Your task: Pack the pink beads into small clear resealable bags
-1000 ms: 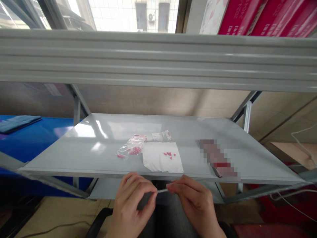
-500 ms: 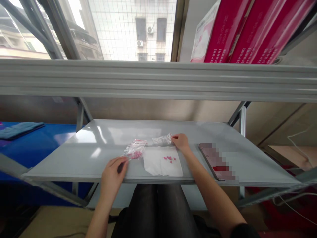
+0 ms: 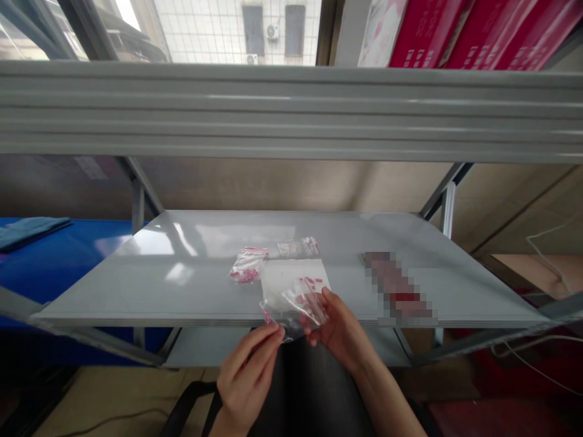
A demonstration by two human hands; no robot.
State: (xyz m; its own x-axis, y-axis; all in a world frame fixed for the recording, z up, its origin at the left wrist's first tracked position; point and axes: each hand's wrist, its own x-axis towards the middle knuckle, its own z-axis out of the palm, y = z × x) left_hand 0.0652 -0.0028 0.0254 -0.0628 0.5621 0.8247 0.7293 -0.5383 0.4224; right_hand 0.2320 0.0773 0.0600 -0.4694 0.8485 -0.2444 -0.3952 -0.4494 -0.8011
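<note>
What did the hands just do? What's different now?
Both hands came back toward the shelf's front edge. The left hand and right hand now hold a clear zip bag over the white paper. The pink-filled bag and the far bag stayed on the shelf.

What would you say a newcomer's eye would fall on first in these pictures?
Probably the clear zip bag with pink pieces, held between the left hand and right hand at the front edge of the grey shelf. Above, at top right, stand bright crimson boxes.
</note>
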